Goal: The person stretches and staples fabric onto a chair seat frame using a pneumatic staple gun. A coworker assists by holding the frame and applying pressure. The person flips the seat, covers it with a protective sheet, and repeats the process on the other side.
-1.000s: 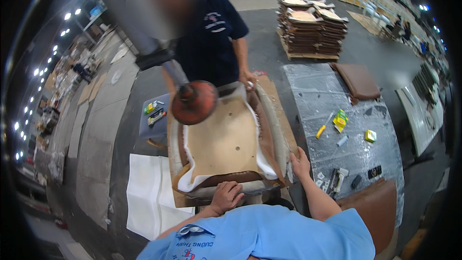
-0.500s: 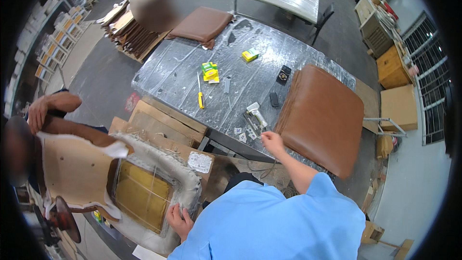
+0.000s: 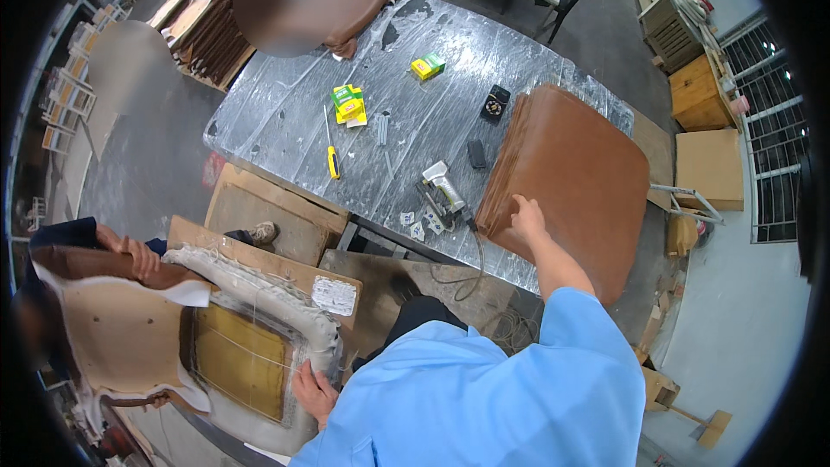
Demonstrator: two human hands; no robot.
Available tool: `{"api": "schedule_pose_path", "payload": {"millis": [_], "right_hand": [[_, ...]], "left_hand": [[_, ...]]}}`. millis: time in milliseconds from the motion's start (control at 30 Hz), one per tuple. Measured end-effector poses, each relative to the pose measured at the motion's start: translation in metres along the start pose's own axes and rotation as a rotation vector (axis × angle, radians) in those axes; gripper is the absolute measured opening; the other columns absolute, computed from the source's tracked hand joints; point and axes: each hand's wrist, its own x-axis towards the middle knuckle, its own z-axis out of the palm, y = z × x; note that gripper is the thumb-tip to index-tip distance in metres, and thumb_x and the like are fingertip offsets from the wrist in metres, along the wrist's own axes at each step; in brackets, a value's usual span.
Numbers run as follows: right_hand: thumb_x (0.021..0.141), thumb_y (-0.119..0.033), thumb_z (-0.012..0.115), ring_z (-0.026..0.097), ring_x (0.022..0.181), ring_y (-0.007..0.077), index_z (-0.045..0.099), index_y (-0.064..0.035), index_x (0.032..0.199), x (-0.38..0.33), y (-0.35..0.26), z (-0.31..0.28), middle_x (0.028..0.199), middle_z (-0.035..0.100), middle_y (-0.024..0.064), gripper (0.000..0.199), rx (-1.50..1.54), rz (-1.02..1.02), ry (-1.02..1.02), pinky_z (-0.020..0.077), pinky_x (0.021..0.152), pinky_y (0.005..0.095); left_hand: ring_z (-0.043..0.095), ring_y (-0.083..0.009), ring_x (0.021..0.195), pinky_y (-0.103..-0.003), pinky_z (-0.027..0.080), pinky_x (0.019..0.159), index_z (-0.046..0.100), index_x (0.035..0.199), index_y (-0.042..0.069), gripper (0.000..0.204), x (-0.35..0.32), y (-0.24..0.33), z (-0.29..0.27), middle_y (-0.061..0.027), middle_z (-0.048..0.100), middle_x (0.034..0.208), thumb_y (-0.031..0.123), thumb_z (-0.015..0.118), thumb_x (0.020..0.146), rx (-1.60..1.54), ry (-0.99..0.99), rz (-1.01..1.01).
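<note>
My right hand (image 3: 529, 223) reaches over the near left edge of a stack of brown leather covers (image 3: 579, 182), its index finger extended, nothing visible in it. Whether the fingertip touches the leather, I cannot tell. Left of it on the table lies a silver staple gun (image 3: 443, 186) with a hose. My left hand (image 3: 313, 391) rests, fingers apart, on the padded edge of a seat frame (image 3: 316, 333) with yellow webbing-like material (image 3: 240, 359) in its middle. Beyond it, a co-worker's hand (image 3: 131, 255) holds a brown leather-covered chair part with a pale panel (image 3: 121, 311).
The plastic-covered table (image 3: 285, 130) carries a yellow-handled screwdriver (image 3: 333, 163), green-yellow boxes (image 3: 349, 105), staple strips (image 3: 383, 130), a black tray of small parts (image 3: 495, 104) and paper tags (image 3: 418, 231). A hose (image 3: 467, 285) hangs off the near edge. Wooden boards (image 3: 268, 216) stand at the left.
My right hand has moved right, from beside the staple gun to over the leather stack. The co-worker's hand has shifted along the chair part. My left hand stays at the seat frame.
</note>
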Motion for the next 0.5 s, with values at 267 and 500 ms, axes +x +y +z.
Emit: {"api": "schedule_pose_path", "payload": {"millis": [267,500], "right_hand": [[0.098,-0.012,0.066,0.066,0.123,0.0395,0.061,-0.0236,0.145,0.051,-0.006,-0.02,0.126,0.069,0.0203,0.048,-0.283,-0.064,-0.269,0.0523,0.106,0.0482],[0.103,-0.029,0.06,0.068,0.121,0.0406,0.064,-0.0143,0.134,0.054,-0.018,-0.034,0.123,0.074,0.0218,0.034,-0.301,-0.137,-0.291,0.0526,0.104,0.0511]], "left_hand": [[0.06,-0.0447,0.107,-0.053,0.047,0.09,0.066,0.134,0.004,0.041,0.002,0.008,-0.003,-0.0227,0.064,0.119,0.031,0.055,0.105,-0.006,0.049,0.072],[0.06,-0.0449,0.11,-0.054,0.047,0.094,0.066,0.135,0.004,0.043,0.002,0.006,0.0,-0.023,0.064,0.124,0.033,0.056,0.104,0.07,0.014,0.006]]}}
